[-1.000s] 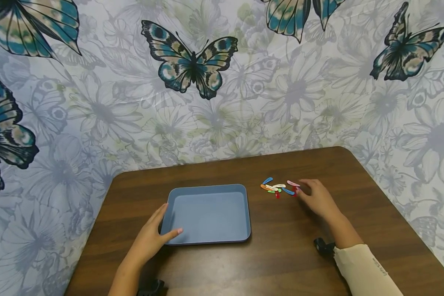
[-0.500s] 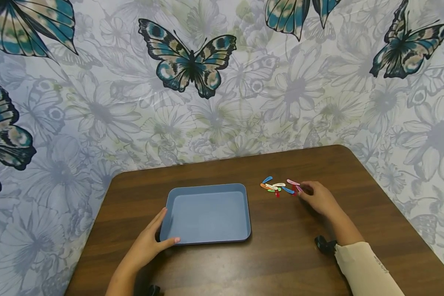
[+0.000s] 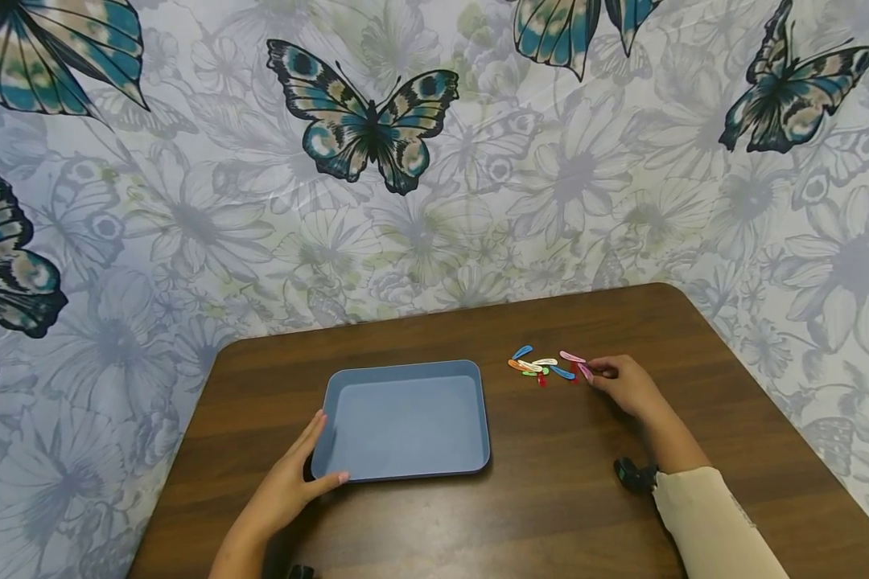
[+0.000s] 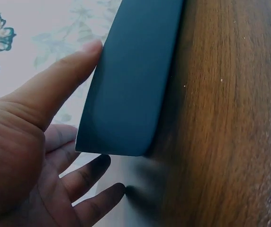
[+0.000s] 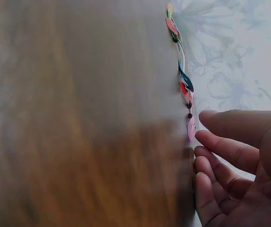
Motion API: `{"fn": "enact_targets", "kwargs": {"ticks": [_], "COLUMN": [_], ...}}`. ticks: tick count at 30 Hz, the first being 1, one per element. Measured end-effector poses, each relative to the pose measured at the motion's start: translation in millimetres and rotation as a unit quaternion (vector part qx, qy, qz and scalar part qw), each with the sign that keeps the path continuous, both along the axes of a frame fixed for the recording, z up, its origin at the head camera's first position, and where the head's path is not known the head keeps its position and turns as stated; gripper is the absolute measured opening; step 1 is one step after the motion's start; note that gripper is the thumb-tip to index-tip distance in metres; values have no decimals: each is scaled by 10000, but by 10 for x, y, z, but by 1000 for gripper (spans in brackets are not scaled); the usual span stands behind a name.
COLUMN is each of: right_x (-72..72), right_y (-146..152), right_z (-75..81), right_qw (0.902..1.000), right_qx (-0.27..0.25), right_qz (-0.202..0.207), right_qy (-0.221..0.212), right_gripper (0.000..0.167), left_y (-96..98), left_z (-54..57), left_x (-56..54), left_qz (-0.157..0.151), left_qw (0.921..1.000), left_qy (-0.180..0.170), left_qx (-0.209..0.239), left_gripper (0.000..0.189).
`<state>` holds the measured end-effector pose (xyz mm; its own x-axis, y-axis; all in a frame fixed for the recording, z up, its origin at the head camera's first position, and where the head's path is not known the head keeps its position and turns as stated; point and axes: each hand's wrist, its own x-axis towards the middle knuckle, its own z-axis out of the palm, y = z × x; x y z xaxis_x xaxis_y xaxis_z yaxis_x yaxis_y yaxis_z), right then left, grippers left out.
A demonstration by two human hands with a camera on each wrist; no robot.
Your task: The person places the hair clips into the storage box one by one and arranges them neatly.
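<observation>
A shallow blue-grey tray (image 3: 405, 418) lies on the wooden table. My left hand (image 3: 282, 486) is at its near left corner, thumb against the near side and fingers extended along the left side. In the left wrist view, the thumb touches the tray wall (image 4: 126, 90), and the lower fingers lie spread below its corner. My right hand (image 3: 626, 386) is at the right end of a group of small colourful hair clips (image 3: 543, 366). Its fingertips are beside a pink hair clip (image 5: 191, 127). A gap shows between thumb and index finger, with the clip just beyond them.
The brown wooden table (image 3: 434, 531) has rounded far corners. Behind it hangs a pale floral cloth (image 3: 434, 241) with printed butterflies. A dark device (image 3: 633, 474) is at the right wrist, beside a cream sleeve (image 3: 710, 523).
My left thumb has shifted slightly left and down at the tray's corner. My right fingers have settled lower beside the pink hair clip, which has turned slightly. The tray stays in place.
</observation>
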<state>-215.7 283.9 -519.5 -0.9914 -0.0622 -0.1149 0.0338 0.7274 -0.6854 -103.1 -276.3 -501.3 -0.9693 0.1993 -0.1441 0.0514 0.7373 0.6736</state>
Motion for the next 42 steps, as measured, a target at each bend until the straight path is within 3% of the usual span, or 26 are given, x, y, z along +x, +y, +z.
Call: {"fn": "enact_targets", "kwargs": {"ticks": [14, 31, 42], "right_x": [-64, -67, -90], "right_y": [9, -33, -55], "right_z": [-68, -45, -41], "right_qw": [9989, 9985, 9989], "right_qx": [-394, -84, 68], "right_qz": [-232, -464, -440], "right_qy": [-132, -286, -110], "right_gripper": [36, 28, 23], "left_y": [24, 166, 183], "left_z": [-4, 8, -41], "left_x": [51, 34, 15], "left_qz": [92, 101, 94], "left_qw": [9999, 9992, 9992], "left_qy": [-79, -53, 84], "left_qx": [-9, -389, -373], "left_gripper": [111, 109, 112]}}
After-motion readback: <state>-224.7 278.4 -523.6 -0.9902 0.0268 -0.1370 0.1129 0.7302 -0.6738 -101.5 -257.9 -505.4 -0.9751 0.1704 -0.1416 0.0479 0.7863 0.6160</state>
